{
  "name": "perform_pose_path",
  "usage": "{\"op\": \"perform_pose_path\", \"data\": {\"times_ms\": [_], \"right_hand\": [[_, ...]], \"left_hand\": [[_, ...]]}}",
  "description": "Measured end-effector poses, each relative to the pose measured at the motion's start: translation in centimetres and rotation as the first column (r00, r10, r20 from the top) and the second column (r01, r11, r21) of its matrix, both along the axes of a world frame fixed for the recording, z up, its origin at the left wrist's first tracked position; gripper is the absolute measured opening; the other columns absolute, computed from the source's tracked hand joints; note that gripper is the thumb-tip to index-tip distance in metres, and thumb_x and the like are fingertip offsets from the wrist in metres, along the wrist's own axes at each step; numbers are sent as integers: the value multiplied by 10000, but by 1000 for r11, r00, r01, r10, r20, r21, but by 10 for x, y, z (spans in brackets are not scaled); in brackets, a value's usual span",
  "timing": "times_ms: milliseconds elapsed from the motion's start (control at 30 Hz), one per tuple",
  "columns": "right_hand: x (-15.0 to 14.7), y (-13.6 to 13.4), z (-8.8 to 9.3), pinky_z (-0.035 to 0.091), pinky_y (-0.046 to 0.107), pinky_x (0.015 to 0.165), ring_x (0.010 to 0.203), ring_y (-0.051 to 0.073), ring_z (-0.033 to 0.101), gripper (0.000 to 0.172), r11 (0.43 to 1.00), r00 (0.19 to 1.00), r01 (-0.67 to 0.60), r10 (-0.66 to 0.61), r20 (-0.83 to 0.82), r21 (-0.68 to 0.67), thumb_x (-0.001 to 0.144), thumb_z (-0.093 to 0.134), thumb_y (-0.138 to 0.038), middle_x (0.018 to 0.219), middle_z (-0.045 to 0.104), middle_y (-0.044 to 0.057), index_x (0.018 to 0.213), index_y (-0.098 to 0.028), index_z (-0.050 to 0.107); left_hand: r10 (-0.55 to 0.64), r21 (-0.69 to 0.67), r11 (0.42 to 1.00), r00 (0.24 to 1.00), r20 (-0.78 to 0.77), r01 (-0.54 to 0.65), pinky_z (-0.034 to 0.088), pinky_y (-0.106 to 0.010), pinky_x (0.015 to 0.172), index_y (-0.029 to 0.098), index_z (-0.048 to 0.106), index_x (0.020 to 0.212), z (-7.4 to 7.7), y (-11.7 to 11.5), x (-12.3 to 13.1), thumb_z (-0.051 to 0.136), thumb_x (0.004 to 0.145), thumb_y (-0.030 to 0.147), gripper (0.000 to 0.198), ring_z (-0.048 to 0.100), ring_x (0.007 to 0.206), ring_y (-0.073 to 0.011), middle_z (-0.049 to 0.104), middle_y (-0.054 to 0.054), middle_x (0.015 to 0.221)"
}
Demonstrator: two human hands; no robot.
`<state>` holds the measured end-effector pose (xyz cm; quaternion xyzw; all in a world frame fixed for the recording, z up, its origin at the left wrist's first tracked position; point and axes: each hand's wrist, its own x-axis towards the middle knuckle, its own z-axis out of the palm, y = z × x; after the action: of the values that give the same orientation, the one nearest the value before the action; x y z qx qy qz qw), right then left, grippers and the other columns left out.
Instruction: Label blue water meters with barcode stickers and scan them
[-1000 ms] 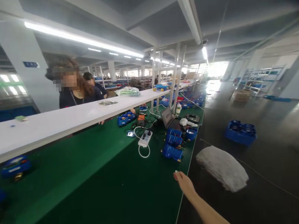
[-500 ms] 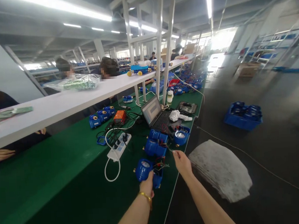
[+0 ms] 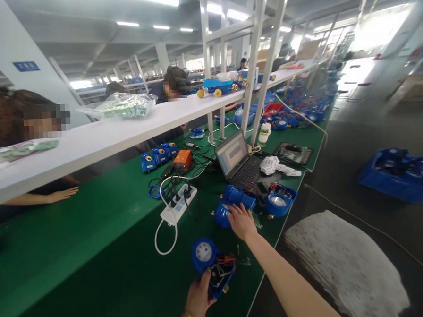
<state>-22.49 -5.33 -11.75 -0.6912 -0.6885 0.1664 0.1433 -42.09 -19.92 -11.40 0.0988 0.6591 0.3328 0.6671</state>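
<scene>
My left hand (image 3: pixel 198 298) grips the near end of a blue water meter (image 3: pixel 210 263) with a round white dial and loose red and black wires, lying on the green belt (image 3: pixel 95 240). My right hand (image 3: pixel 240 220) reaches forward and rests with fingers curled on a second blue meter (image 3: pixel 231 202). Just right of it sits a third blue meter (image 3: pixel 277 203) with a clear dial face. Behind these stands an opened laptop (image 3: pixel 238 159).
A white power strip (image 3: pixel 178 205) with plugged cables, an orange box (image 3: pixel 182 160) and more blue meters (image 3: pixel 158 156) lie further back. A white shelf (image 3: pixel 125 130) runs above the belt; people sit behind it. A grey cushion (image 3: pixel 344 265) and a blue crate (image 3: pixel 400 174) are to the right.
The view has moved forward along the belt. My left hand has come in and taken the near meter. My right hand has moved from pinching a wire onto the second meter.
</scene>
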Motion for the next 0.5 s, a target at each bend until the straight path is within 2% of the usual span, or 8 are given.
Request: {"op": "perform_pose_path", "data": {"times_ms": [67, 133, 200, 300, 400, 500], "right_hand": [[-5, -9, 5, 109, 542, 1086, 1319, 308, 156, 366, 998, 997, -59, 58, 52, 6, 1004, 400, -287, 1367, 384, 47, 1346, -176, 467], [-10, -16, 14, 87, 536, 1086, 1278, 300, 237, 327, 989, 986, -144, 140, 93, 30, 989, 424, -268, 1281, 474, 48, 1292, -198, 523], [-15, -22, 23, 107, 501, 1089, 1225, 278, 305, 281, 971, 967, -232, 224, 121, 56, 964, 458, -227, 1187, 531, 46, 1218, -227, 578], [-26, -31, 30, 185, 425, 1081, 1189, 251, 346, 227, 944, 942, -320, 308, 136, 79, 923, 502, -185, 1139, 526, 46, 1096, -252, 633], [-34, -30, 29, 308, 402, 1020, 1172, 260, 376, 240, 956, 954, -285, 275, 120, 72, 893, 512, -162, 1231, 451, 82, 1105, -211, 612], [-31, -10, 26, 374, 404, 971, 1181, 287, 390, 365, 983, 981, -184, 183, 70, 18, 892, 490, -168, 1320, 374, 147, 1254, -123, 502]], "left_hand": [[41, 11, 999, 998, 44, -41, 559, -317, 762, 119, 549, 1023, -1, -13, -22, 536, 853, 362, 297, 664, 909, -239, 677, -160, 1013], [67, 15, 998, 994, 81, -68, 557, -331, 784, 120, 564, 990, -5, -26, -42, 615, 796, 373, 322, 654, 945, -262, 681, -161, 999], [84, 23, 996, 990, 111, -88, 554, -356, 810, 148, 584, 952, -10, -40, -59, 712, 691, 441, 413, 639, 982, -289, 692, -139, 971], [86, 48, 994, 987, 137, -93, 535, -384, 871, 202, 601, 924, -15, -60, -77, 768, 512, 609, 602, 618, 1027, -310, 703, -93, 948], [48, 44, 998, 990, 134, -54, 512, -395, 914, 217, 610, 909, -14, -75, -88, 759, 368, 713, 749, 611, 1035, -324, 707, -86, 940], [13, 85, 996, 994, 108, -22, 500, -381, 923, 212, 609, 928, -6, -83, -89, 711, 410, 757, 759, 605, 1050, -306, 700, -92, 983]]}}
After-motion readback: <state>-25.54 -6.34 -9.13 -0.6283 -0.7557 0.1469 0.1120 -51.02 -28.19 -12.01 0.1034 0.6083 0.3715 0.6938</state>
